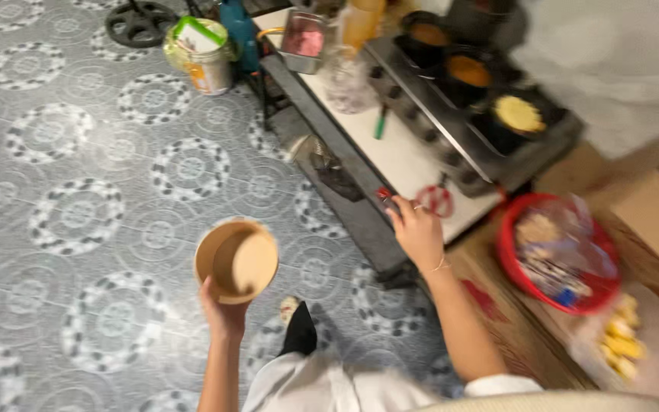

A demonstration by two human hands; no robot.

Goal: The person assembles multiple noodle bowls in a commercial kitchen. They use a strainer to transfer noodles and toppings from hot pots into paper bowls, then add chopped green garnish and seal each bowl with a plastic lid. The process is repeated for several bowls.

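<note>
Down at lower centre of the frame, our left hand point(223, 313) has its fingers closed around the base of a round tan paper bowl point(236, 261), held up over the patterned tile floor point(78, 214) with its open mouth tilted toward us. Our right hand point(418, 233), just right of centre, rests on the front edge of the table point(390, 156); its fingers are curled down against that edge, near a small red object point(384, 194), though the blur keeps us from telling whether they grip anything. A ring-shaped red item point(436, 200) lies on the white table top just beside that hand.

Further up the table sit a green pen-like stick point(380, 122), a clear jar point(345, 84) and a metal tray with pink contents point(303, 40). Behind them, in the upper right, a cooker point(459, 122) carries dark pans, one holding a yellow round cake point(519, 114). At the right edge a red basket point(506, 255) with wrapped packets sits on a cardboard box point(650, 221). In the upper left stands a metal can point(209, 65) on the floor.
</note>
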